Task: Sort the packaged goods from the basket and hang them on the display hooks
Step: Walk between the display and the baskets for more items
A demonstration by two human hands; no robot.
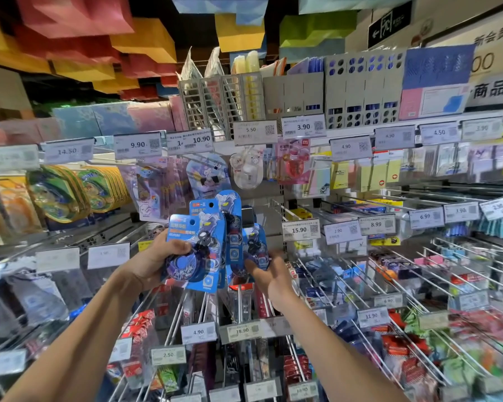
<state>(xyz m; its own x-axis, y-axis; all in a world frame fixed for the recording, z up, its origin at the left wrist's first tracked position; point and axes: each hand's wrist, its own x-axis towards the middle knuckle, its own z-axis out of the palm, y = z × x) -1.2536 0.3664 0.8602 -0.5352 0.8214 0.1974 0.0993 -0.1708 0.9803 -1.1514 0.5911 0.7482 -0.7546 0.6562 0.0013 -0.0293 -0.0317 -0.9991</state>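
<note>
**Left hand** (pixel 154 262): the fingers are clenched round a fanned stack of blue blister packs (pixel 199 245), thumb across the front face and the rest behind. Each pack is a flat, glossy card with rounded top corners, a punched hang hole and a clear moulded bubble over a dark round body. The stack is held upright in front of the middle row of the rack.

**Right hand** (pixel 273 275): the thumb lies at the lower front edge of a further blue pack (pixel 257 245) just beside the stack, with the fingers running behind it. Whether they are closed on it cannot be told.

**Rack:** display hooks (pixel 357 282) are thin, straight wire prongs of bright metal, set in rows and projecting toward the camera. Most carry a rectangular plastic price tag (pixel 301 229) at the tip. Many hooks carry flat carded goods.

**Top shelf:** grey file holders (pixel 360 91), rigid and box-shaped, with round perforations. Below them hang square yellow note pads (pixel 363 175).
</note>
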